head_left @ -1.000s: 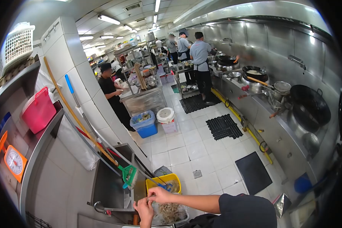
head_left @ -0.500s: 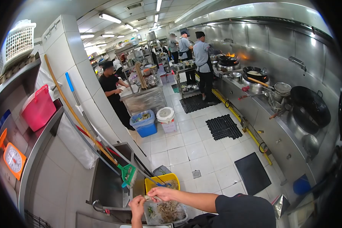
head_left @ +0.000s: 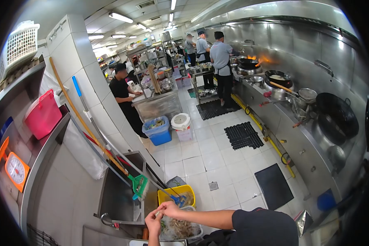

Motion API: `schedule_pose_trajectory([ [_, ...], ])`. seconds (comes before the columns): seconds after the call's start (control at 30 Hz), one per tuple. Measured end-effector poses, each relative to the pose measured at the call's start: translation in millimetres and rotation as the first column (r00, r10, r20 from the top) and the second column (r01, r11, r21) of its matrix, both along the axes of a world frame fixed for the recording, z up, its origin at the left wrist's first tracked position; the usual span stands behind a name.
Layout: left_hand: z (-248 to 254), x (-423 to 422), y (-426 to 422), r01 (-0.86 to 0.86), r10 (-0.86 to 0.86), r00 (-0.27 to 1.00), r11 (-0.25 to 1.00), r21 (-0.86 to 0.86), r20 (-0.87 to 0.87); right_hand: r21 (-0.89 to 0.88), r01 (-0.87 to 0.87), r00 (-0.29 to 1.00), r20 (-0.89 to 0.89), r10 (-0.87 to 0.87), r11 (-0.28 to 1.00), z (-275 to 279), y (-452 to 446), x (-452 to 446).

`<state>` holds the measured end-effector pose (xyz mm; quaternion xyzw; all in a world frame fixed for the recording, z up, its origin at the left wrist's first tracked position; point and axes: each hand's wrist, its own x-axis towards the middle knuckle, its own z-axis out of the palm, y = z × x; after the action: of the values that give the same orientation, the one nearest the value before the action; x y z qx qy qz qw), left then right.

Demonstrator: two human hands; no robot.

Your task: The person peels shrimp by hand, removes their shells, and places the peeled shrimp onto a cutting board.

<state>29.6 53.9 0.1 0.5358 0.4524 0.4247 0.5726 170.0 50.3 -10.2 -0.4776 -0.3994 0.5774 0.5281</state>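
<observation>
At the bottom of the head view, my left hand (head_left: pixel 153 221) and my right hand (head_left: pixel 168 209) meet, fingers pinched together around a small pale piece (head_left: pixel 158 213), which looks like a shrimp and is mostly covered by the fingers. Just below and to the right of them is a clear tub (head_left: pixel 200 231) filled with greyish-brown shrimp (head_left: pixel 182 228). Some green bits lie at the tub's left side. Behind my hands stands a yellow basin (head_left: pixel 191 190) with more pale contents and the blue end of a tool.
A metal sink (head_left: pixel 118 197) and a green broom (head_left: pixel 139 185) are left of my hands. Shelves with an orange scale (head_left: pixel 15 168) stand far left. Woks (head_left: pixel 336 115) line the right counter. Several people work further back, one near a flaming wok (head_left: pixel 249 63).
My hands have come closer together; half a second ago they were farther apart with the pale piece stretched between them. Flames have appeared at the far wok since the earliest frame.
</observation>
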Motion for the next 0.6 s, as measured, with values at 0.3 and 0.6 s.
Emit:
schedule_pose_trajectory([
  [0.3, 10, 2, -19, -0.072, 0.080, 0.991, 0.994, 0.085, -0.106, 0.057, -0.116, 0.992, 0.057, 0.113, 0.992, 17, -15, 7],
  [0.6, -5, 1, -20, -0.139, 0.216, 0.940, 0.949, 0.284, -0.263, 0.042, -0.105, 0.991, -0.075, 0.108, 0.994, 9, -18, 5],
])
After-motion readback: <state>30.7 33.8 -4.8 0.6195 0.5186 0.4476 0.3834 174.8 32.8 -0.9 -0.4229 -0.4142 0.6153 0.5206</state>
